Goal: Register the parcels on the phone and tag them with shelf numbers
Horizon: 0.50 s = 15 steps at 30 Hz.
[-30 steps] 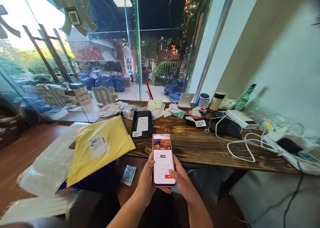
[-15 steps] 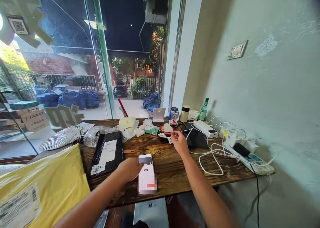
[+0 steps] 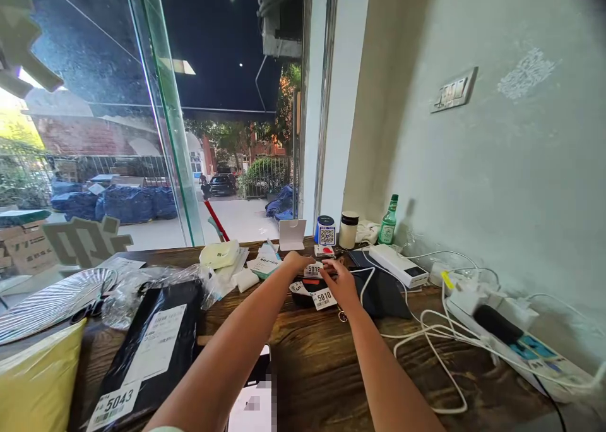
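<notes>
A white paper label [image 3: 313,270] printed 5018 is between my two hands, over a small dark container [image 3: 303,298]. My left hand [image 3: 297,263] reaches in from the left with its fingers closed at the label's upper left edge; its fingertips are partly hidden. At the label's right side, my right hand [image 3: 339,283] has thumb and fingers bent together on it. Another label [image 3: 324,298], marked 5010, hangs at the container's front. The phone [image 3: 250,407] lies on the table, partly covered by my left forearm.
To the left lie a black parcel [image 3: 158,343] labelled 5043 and a yellow parcel [image 3: 42,375]. White cables [image 3: 440,350] and a power strip [image 3: 544,362] spread over the right side. A green bottle [image 3: 388,220] and a lidded jar [image 3: 349,231] stand at the back.
My left hand has left the phone and moved forward to the container, beside my right hand. The 5018 label now shows between them. The view has come closer to the table.
</notes>
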Available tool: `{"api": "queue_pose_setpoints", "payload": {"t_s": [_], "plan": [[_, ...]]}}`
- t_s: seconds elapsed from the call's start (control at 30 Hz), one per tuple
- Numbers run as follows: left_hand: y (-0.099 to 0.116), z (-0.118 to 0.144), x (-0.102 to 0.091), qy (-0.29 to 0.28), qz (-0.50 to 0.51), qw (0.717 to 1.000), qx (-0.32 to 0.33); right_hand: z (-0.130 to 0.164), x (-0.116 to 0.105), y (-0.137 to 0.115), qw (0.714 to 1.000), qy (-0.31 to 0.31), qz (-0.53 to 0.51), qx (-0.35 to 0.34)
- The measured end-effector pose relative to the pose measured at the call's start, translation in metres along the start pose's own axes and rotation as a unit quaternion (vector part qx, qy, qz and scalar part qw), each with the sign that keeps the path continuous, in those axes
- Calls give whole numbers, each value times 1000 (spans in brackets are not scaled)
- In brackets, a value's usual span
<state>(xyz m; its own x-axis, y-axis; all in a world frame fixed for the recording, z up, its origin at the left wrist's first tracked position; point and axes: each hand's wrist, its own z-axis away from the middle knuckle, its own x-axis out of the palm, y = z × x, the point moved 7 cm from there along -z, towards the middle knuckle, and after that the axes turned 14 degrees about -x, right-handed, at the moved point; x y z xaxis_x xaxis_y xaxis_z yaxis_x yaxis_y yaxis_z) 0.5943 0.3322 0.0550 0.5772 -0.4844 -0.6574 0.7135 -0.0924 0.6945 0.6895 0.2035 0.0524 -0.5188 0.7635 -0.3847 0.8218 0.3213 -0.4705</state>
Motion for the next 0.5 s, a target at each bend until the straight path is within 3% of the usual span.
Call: {"api": "queue_pose_setpoints", "payload": {"t_s": [0.07,0.27,0.5], "plan": [[4,-6,3,-24,-8,1000,2,-2,2,3,1000,-12,0,-8],[20,3,7,-86,13,990,116,-4,4,3,1000,2,9,-24],[18,3,17,-104,24,986,127,-8,-1,-2,999,6,26,-23]]}}
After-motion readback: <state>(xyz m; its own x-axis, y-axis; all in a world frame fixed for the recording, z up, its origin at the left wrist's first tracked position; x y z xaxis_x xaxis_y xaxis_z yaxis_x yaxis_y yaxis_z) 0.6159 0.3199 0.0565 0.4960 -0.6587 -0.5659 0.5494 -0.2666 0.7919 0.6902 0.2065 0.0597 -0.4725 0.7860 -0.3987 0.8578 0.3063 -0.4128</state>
